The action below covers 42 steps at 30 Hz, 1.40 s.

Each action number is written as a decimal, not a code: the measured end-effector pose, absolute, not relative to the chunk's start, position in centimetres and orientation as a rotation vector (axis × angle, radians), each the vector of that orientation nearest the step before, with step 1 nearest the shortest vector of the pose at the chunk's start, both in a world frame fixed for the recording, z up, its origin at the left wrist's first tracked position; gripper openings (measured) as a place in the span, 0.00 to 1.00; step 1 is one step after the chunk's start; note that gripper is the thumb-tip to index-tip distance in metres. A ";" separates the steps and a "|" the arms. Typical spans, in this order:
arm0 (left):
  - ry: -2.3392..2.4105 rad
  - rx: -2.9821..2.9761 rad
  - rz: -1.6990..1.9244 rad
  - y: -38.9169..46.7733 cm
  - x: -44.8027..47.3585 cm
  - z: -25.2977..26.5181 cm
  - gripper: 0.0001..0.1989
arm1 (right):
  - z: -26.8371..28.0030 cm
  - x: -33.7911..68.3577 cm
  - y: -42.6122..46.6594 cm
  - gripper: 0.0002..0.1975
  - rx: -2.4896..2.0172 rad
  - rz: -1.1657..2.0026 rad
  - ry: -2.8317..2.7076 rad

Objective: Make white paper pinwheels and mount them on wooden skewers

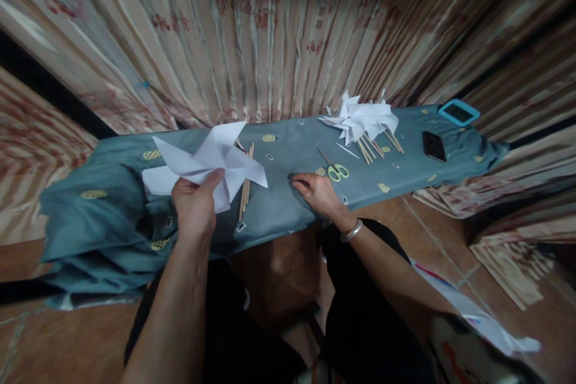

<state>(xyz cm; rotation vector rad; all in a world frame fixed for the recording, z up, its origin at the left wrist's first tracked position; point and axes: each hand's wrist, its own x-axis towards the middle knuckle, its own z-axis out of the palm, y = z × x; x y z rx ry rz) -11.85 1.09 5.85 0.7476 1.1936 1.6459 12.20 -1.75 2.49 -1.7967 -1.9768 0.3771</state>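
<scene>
A white folded paper pinwheel (pixel 229 156) is pinched near its centre by my left hand (pixel 198 198), thumb on top, raised over the left part of the cloth-covered bench. Several thin wooden sticks (pixel 245 195) lie partly beneath it. My right hand (pixel 317 192), with a silver bracelet at the wrist, rests low over the cloth with thumb and fingertips together; whatever may be between them is too small to make out. Just beyond that hand lie scissors (pixel 337 172) with yellow-green handles.
A pile of white pinwheels (pixel 360 120) on sticks lies at the bench's back right. Farther right are a dark phone (pixel 434 146) and a blue-framed device (pixel 459 112). Grey-green cloth (pixel 279 186) covers the narrow bench. Pleated curtains (pixel 270 42) hang right behind it.
</scene>
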 end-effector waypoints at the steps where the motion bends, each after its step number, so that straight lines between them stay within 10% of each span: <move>1: 1.194 0.753 1.636 1.1 -11.6 5.8 0.13 | 2.6 11.8 -1.8 0.12 -1.825 0.367 -2.014; 42: 1.218 1.036 1.420 1.2 -5.7 4.1 0.12 | 6.1 12.9 -2.0 0.03 -1.240 0.650 -1.520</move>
